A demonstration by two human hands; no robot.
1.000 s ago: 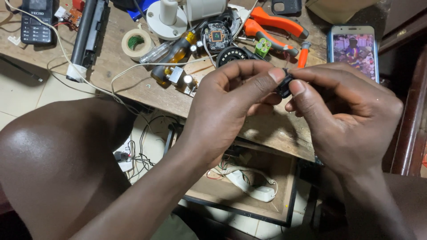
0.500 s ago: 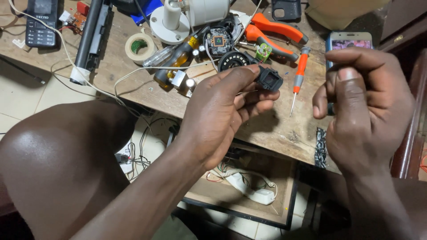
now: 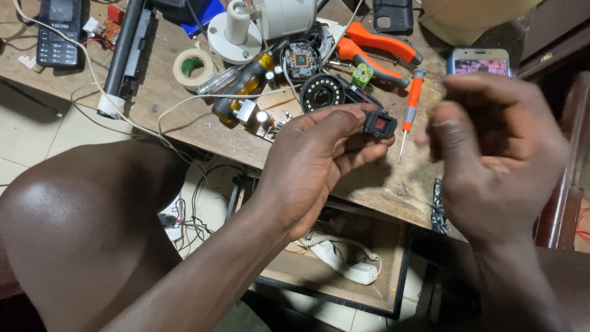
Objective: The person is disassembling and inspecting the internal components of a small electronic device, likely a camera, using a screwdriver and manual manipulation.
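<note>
Above the cluttered wooden workbench (image 3: 184, 117), left hand (image 3: 313, 166) pinches a small black square lens housing (image 3: 380, 124) between thumb and fingertips; right hand (image 3: 498, 154), blurred, hovers just beside, fingers curled, seemingly empty.

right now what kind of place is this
Likely a small electronics repair bench. The left hand holds a small black camera module over a worn wooden table strewn with a round circuit board, an orange screwdriver and orange pliers.
</note>
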